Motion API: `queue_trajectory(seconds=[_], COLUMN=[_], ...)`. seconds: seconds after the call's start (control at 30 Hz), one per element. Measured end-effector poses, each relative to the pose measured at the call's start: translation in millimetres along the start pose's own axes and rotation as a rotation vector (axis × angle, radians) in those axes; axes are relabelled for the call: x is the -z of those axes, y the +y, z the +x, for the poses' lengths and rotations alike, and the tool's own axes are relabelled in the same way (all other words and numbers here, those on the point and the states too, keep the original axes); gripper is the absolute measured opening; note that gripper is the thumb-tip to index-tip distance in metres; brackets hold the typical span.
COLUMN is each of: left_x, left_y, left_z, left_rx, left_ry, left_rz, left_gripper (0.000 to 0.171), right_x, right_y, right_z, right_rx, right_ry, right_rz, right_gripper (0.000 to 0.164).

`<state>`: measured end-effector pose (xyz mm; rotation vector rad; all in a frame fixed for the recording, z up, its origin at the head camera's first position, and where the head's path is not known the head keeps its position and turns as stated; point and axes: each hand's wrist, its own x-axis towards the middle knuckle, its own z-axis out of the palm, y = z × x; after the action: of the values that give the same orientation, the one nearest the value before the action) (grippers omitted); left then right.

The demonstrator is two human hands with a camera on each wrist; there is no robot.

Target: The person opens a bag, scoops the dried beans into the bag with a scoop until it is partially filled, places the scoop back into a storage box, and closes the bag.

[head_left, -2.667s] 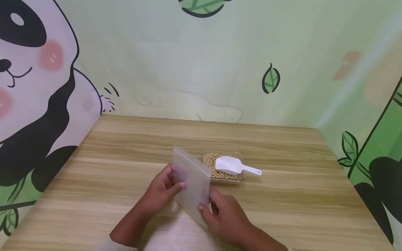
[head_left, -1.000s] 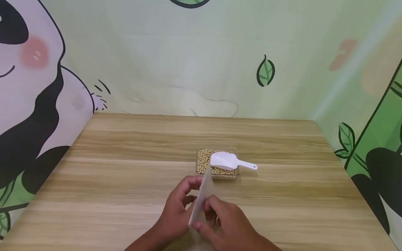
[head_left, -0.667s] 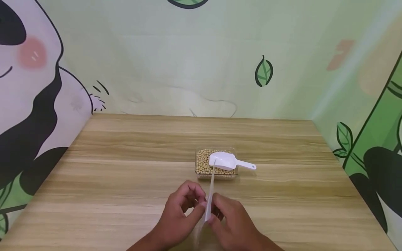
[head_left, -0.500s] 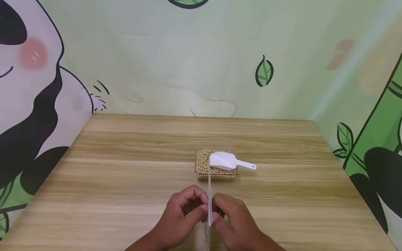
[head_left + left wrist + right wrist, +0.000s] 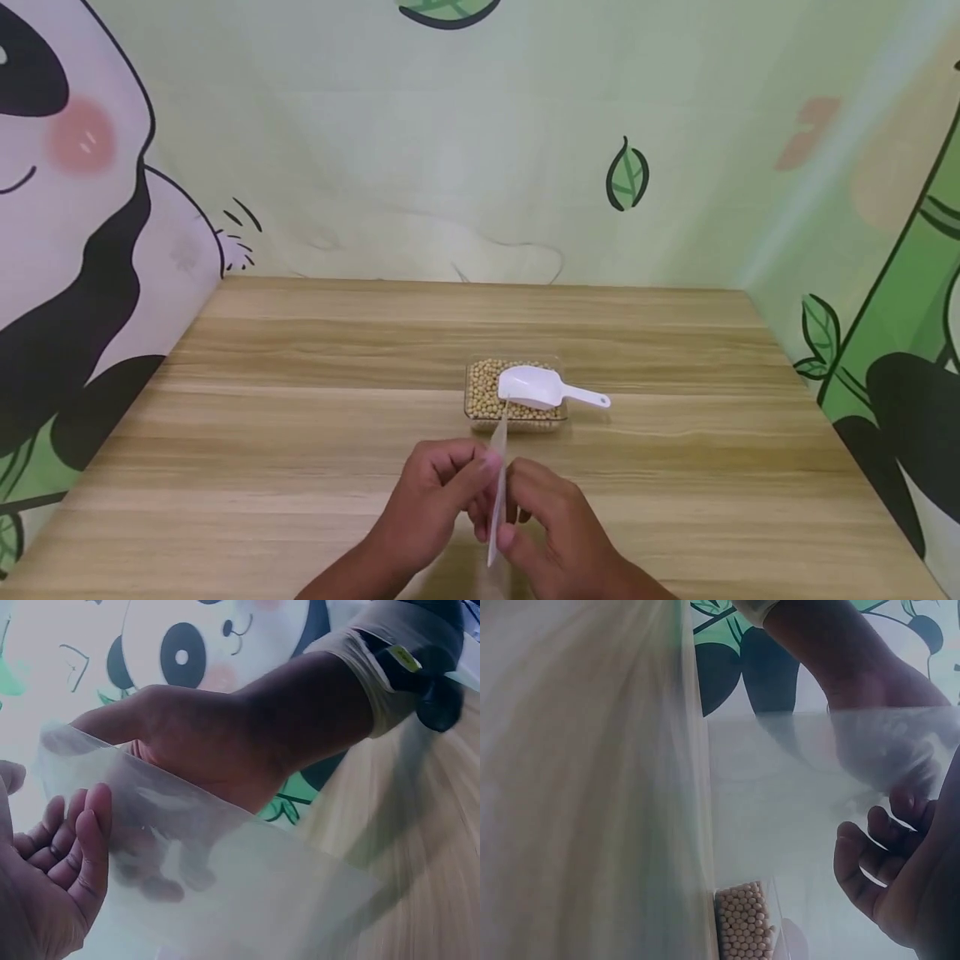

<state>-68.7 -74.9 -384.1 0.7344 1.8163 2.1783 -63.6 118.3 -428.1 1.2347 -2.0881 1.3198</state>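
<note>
A translucent plastic bag (image 5: 498,508) hangs between my two hands, seen nearly edge-on in the head view. My left hand (image 5: 435,500) pinches it from the left, thumb near its far end. From the right, my right hand (image 5: 558,521) pinches the same edge closer to me. The left wrist view shows the bag's flat side (image 5: 255,892), with the right hand (image 5: 202,742) partly behind the film. Through the bag (image 5: 772,802) in the right wrist view, part of the left hand shows. Whether the bag's mouth is parted, I cannot tell.
Beyond the hands stands a clear container (image 5: 517,425) of beige beans (image 5: 483,392). A white scoop (image 5: 531,387) lies on the beans, its handle sticking out over the right rim. The wood-grain table (image 5: 300,433) meets panda-printed walls (image 5: 360,150) at the back and sides.
The bag has turned from showing its broad face to nearly edge-on. Both hands have come closer together around it, and the left thumb has shifted farther along the edge. Container and scoop stay put.
</note>
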Motion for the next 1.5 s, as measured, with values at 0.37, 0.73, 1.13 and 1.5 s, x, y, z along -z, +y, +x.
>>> queue_trajectory(seconds=[0.37,0.73,1.13,1.5], left_x=[4.2,8.0,1.1,-2.9], left_y=[-10.4,-13.4,-8.6,-7.8], left_z=[-1.0,-3.0,-5.0,-3.1], left_rx=[-0.023,0.018,0.08,0.122], left_ry=[-0.105,-0.124,-0.068,-0.061], left_rz=[-0.135,-0.162,-0.074,-0.008], left_gripper=[0.039,0.023,0.02,0.019], right_x=[1.2,2.3,2.0,4.6], right_y=[-1.9,-1.1,-3.8,-8.0], right_z=[0.4,0.7,1.8,9.0], right_rx=[0.017,0.051,0.047,0.102], right_ry=[-0.031,-0.028,0.266,0.315], right_rz=[0.055,0.054,-0.039,0.038], right_gripper=[0.042,0.048,0.029,0.025])
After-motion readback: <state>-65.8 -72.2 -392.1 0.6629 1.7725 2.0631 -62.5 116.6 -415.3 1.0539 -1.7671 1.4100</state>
